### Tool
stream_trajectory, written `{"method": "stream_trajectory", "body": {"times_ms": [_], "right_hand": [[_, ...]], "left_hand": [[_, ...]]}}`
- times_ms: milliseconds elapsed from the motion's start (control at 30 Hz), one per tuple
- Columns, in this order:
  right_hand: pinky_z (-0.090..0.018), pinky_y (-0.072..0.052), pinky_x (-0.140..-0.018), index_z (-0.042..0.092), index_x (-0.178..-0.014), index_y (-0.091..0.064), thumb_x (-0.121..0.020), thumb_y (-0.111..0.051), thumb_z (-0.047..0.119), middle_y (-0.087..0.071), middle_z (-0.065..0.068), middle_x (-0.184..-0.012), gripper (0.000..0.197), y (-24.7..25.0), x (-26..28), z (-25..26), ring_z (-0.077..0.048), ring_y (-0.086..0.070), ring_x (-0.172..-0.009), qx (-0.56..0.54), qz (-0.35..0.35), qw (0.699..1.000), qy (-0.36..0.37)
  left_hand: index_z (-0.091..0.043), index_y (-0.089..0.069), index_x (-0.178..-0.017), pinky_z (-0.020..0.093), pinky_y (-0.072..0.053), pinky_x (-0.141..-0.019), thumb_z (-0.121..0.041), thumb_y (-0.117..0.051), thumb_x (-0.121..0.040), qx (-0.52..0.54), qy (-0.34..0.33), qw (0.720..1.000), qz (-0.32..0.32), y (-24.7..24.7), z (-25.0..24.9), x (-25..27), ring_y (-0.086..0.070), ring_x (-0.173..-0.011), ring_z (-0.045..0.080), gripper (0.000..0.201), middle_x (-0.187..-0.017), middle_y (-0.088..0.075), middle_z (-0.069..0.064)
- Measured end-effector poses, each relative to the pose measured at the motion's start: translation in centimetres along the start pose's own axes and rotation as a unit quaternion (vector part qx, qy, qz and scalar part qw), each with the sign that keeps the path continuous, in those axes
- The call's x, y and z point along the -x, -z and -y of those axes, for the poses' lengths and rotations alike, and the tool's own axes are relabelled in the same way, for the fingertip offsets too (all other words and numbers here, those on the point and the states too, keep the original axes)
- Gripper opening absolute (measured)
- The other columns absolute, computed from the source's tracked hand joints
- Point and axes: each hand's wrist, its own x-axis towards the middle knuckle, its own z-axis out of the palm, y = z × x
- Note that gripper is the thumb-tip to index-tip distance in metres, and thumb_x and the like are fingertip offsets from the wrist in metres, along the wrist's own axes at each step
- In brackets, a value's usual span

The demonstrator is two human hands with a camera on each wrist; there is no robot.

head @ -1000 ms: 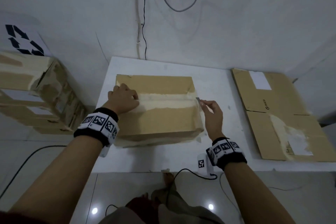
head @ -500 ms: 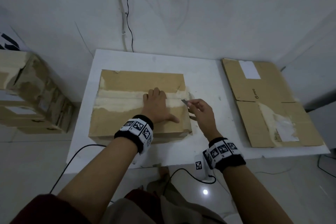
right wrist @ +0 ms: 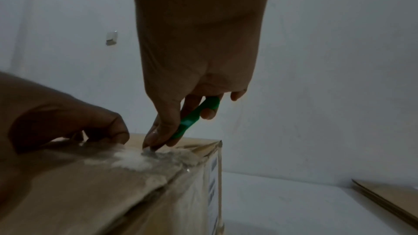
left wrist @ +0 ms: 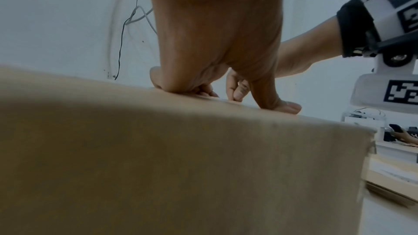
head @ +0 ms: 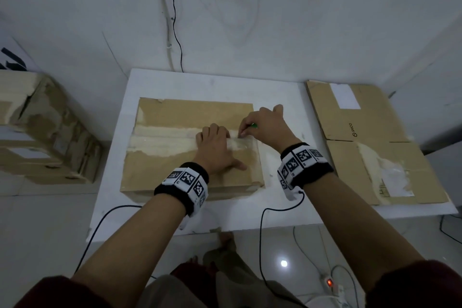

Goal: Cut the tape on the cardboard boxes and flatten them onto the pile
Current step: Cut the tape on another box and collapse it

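A closed cardboard box [head: 175, 165] lies on the white table [head: 212, 82], with a pale strip of tape [head: 162, 137] along its top seam. My left hand [head: 215, 147] presses down on the top near the right end, fingers arched onto the tape and thumb [left wrist: 282, 106] flat on the cardboard. My right hand [head: 262, 122] reaches over the box's right end and pinches a green cutter [right wrist: 194, 115]. The cutter's blade tip [right wrist: 150, 149] touches the crinkled tape just right of my left hand's fingertips [right wrist: 117, 135]. The blade's edge is hidden under my right hand's fingers.
Flattened cardboard sheets [head: 370, 142] lie in a pile on the table's right side. Stacked taped boxes [head: 42, 127] stand off the table to the left. Cables [head: 175, 32] hang down the wall behind. A power strip [head: 330, 282] lies on the floor near my feet.
My left hand slid from the box's left end to near its right end. My right hand rose from beside the right edge onto the top, bringing the blade to the tape.
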Motion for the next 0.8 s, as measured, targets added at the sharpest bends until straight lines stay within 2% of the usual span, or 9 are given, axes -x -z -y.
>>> {"method": "stream_trajectory", "body": {"times_ms": [133, 233, 333, 400, 567, 733, 800], "right_hand": [[-0.038, -0.018, -0.082, 0.036, -0.079, -0.074, -0.086, -0.066, 0.036, -0.062, 0.022, -0.079, 0.011, 0.3, 0.5, -1.4, 0.000, -0.051, -0.083, 0.008, -0.012, 1.000, -0.023], [-0.035, -0.018, -0.082, 0.040, -0.072, -0.069, -0.087, -0.063, 0.035, -0.066, 0.025, -0.079, 0.017, 0.0, 1.3, -2.4, 0.004, -0.052, -0.081, -0.041, -0.022, 0.998, -0.052], [-0.033, -0.014, -0.077, 0.044, -0.071, -0.065, -0.088, -0.061, 0.032, -0.061, 0.028, -0.073, 0.021, -0.4, 1.6, -2.5, 0.009, -0.050, -0.076, -0.048, -0.039, 0.997, -0.056], [-0.033, -0.014, -0.076, 0.043, -0.073, -0.065, -0.089, -0.062, 0.033, -0.059, 0.027, -0.074, 0.019, -0.6, 1.8, -2.7, 0.006, -0.051, -0.077, -0.054, -0.046, 0.996, -0.062], [-0.033, -0.022, -0.082, 0.039, -0.078, -0.069, -0.089, -0.065, 0.038, -0.065, 0.024, -0.085, 0.011, -1.1, 2.8, -3.9, 0.003, -0.055, -0.085, -0.104, -0.052, 0.988, -0.102], [-0.034, -0.022, -0.076, 0.038, -0.079, -0.072, -0.089, -0.066, 0.030, -0.071, 0.016, -0.089, 0.014, -2.0, 2.8, -3.0, -0.006, -0.064, -0.085, -0.060, -0.085, 0.994, -0.034], [-0.036, -0.030, -0.082, 0.039, -0.076, -0.070, -0.088, -0.066, 0.033, -0.070, 0.020, -0.086, 0.014, -2.3, 3.2, -3.3, -0.004, -0.064, -0.084, -0.080, -0.095, 0.991, -0.056]], "left_hand": [[-0.018, -0.044, -0.119, 0.032, -0.022, -0.091, -0.066, -0.081, -0.050, 0.008, -0.007, 1.000, -0.002, 0.0, 0.2, 0.0, -0.032, -0.112, 0.021, 0.092, -0.114, -0.036, 0.000], [-0.019, -0.044, -0.117, 0.032, -0.022, -0.089, -0.067, -0.081, -0.048, 0.008, -0.015, 1.000, -0.003, -0.1, 0.2, -0.1, -0.033, -0.110, 0.020, 0.092, -0.109, -0.032, -0.003], [-0.019, -0.044, -0.116, 0.032, -0.022, -0.087, -0.067, -0.082, -0.047, 0.008, -0.024, 1.000, -0.006, 0.0, 0.2, -0.2, -0.033, -0.108, 0.020, 0.092, -0.113, -0.036, -0.002], [-0.019, -0.044, -0.115, 0.033, -0.023, -0.088, -0.066, -0.082, -0.047, 0.011, -0.029, 0.999, -0.008, 0.0, 0.2, -0.2, -0.033, -0.108, 0.020, 0.091, -0.113, -0.036, -0.002], [-0.018, -0.044, -0.115, 0.033, -0.023, -0.086, -0.065, -0.082, -0.047, 0.009, -0.042, 0.999, -0.011, 0.0, 0.1, 0.0, -0.033, -0.107, 0.019, 0.091, -0.113, -0.035, -0.002], [-0.018, -0.045, -0.115, 0.034, -0.024, -0.087, -0.066, -0.082, -0.046, 0.009, -0.057, 0.998, -0.016, 0.1, 0.1, 0.0, -0.033, -0.106, 0.019, 0.092, -0.113, -0.036, -0.001], [-0.017, -0.044, -0.115, 0.034, -0.024, -0.088, -0.067, -0.082, -0.046, 0.009, -0.055, 0.998, -0.018, 0.0, 0.2, 0.0, -0.033, -0.107, 0.019, 0.093, -0.113, -0.036, -0.001]]}}
